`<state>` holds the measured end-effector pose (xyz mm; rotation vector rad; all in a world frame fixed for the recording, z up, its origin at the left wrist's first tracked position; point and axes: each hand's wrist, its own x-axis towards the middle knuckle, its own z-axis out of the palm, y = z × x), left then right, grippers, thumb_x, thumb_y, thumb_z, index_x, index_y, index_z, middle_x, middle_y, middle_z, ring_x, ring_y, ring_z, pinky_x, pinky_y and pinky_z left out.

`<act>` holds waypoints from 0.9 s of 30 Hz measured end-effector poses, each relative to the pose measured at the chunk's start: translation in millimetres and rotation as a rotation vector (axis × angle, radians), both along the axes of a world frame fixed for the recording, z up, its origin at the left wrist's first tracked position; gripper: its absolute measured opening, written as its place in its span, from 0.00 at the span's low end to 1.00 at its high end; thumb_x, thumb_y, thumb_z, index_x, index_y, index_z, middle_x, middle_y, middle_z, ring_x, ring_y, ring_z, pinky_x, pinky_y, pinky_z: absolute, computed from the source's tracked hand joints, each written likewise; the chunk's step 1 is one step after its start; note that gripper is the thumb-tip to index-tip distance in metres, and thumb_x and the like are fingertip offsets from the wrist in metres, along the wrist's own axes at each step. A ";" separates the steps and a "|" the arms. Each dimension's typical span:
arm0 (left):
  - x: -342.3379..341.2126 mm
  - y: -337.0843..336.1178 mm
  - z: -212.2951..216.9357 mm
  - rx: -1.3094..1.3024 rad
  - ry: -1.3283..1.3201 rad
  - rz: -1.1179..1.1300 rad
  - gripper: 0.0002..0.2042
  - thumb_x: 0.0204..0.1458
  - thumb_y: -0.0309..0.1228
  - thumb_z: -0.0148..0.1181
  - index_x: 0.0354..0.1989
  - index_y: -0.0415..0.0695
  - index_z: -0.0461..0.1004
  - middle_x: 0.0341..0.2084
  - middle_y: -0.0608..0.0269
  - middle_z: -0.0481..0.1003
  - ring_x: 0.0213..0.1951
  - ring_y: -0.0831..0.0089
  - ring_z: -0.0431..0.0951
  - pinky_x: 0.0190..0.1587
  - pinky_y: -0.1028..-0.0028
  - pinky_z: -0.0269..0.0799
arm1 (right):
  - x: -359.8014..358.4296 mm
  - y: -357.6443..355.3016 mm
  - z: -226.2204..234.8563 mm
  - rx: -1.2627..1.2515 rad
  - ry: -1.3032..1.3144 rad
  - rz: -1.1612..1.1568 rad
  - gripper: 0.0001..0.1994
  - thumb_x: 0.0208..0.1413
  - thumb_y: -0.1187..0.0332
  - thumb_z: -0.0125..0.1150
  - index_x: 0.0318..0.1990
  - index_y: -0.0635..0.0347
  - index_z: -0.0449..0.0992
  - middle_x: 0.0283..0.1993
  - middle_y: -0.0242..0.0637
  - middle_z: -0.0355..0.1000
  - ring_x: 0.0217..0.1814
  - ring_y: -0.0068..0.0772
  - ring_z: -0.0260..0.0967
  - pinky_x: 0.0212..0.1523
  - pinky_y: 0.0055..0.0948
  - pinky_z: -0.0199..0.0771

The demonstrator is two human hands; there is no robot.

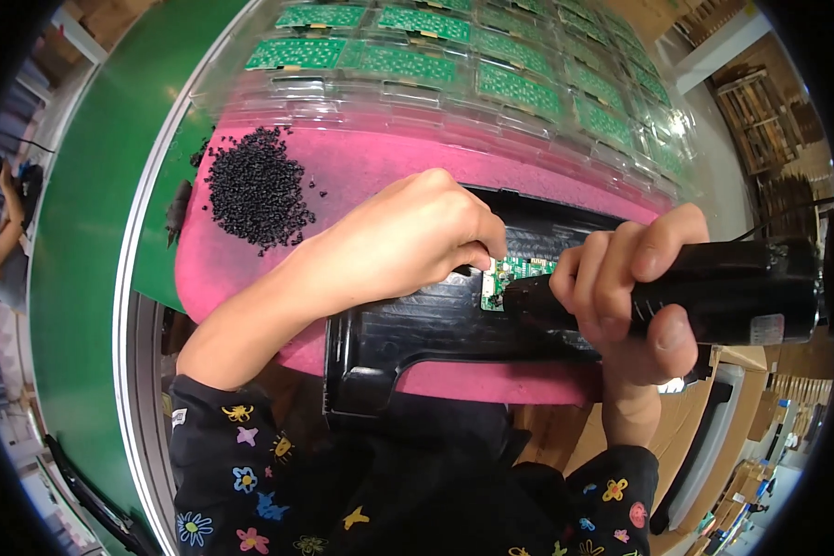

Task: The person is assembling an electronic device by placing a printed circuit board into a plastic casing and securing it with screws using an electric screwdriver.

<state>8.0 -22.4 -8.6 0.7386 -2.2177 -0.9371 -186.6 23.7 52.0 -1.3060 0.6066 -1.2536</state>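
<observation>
My right hand (621,283) is wrapped round a black electric screwdriver (746,283), which lies nearly level with its tip pointing left. That tip meets a small green circuit board (526,267) seated in a long black plastic housing (435,329). My left hand (417,227) reaches across the housing from the left, its fingers closed together at the board's left end beside a white connector. What those fingertips pinch, if anything, is hidden. The screwdriver's nose and my right fingers cover part of the board.
A heap of small black screws (255,190) lies on the pink mat (361,162), left of the housing. Clear plastic trays (417,116) of green circuit boards stand behind. A green table (88,278) runs along the left, where another person's arm (7,227) shows. Cardboard boxes (612,440) stand lower right.
</observation>
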 end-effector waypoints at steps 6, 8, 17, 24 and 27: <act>-0.7 4.2 2.3 -0.051 -0.127 0.048 0.05 0.49 0.26 0.62 0.32 0.38 0.78 0.25 0.49 0.78 0.30 0.49 0.78 0.34 0.59 0.74 | 0.6 -2.0 2.8 0.051 -0.078 0.243 0.16 0.44 0.71 0.68 0.37 0.59 0.65 0.21 0.32 0.63 0.23 0.25 0.58 0.31 0.28 0.61; 0.0 5.8 2.3 -0.059 -0.144 0.080 0.06 0.50 0.28 0.61 0.32 0.38 0.77 0.25 0.49 0.77 0.30 0.48 0.78 0.34 0.57 0.74 | 4.8 -1.6 -2.3 0.075 -0.077 0.251 0.16 0.44 0.72 0.67 0.37 0.59 0.65 0.21 0.32 0.63 0.24 0.25 0.58 0.31 0.28 0.61; 1.9 10.5 9.7 0.027 -0.228 0.040 0.10 0.50 0.32 0.62 0.30 0.37 0.74 0.26 0.52 0.77 0.32 0.48 0.77 0.35 0.56 0.72 | 2.9 10.0 -1.5 0.065 -0.082 0.188 0.18 0.46 0.66 0.71 0.38 0.61 0.66 0.23 0.32 0.64 0.25 0.27 0.60 0.33 0.31 0.62; 0.2 10.5 3.2 -0.036 -0.049 -0.162 0.08 0.45 0.29 0.66 0.30 0.38 0.76 0.26 0.56 0.76 0.33 0.55 0.78 0.34 0.62 0.72 | -15.5 2.7 1.3 -0.210 -0.207 0.012 0.21 0.56 0.50 0.63 0.41 0.52 0.61 0.20 0.27 0.63 0.17 0.24 0.60 0.24 0.28 0.62; -2.7 9.4 3.8 -0.073 0.012 -0.174 0.08 0.46 0.29 0.66 0.30 0.38 0.75 0.25 0.57 0.76 0.32 0.56 0.77 0.34 0.63 0.72 | -12.3 3.9 5.3 -0.238 -0.221 -0.023 0.18 0.58 0.52 0.60 0.40 0.51 0.61 0.19 0.25 0.62 0.16 0.20 0.59 0.23 0.25 0.61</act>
